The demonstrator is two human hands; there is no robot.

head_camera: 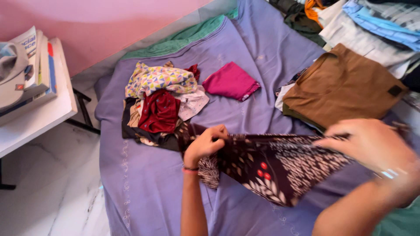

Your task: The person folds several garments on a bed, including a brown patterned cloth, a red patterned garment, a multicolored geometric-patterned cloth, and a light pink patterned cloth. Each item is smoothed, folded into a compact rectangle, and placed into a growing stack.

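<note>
A dark maroon cloth with a white leaf print and small red dots [271,168] is stretched across the purple bedsheet [144,188]. My left hand [204,144] grips its left edge, fingers closed on the fabric. My right hand [372,144], blurred, pinches its right edge near a folded brown shirt [343,85]. The cloth hangs in a point below between the two hands.
A heap of mixed clothes [159,102] lies at the left of the bed, a folded magenta piece [230,81] behind it. More stacked garments [376,26] fill the top right. A white table [39,116] with books stands at the left, over a marble floor.
</note>
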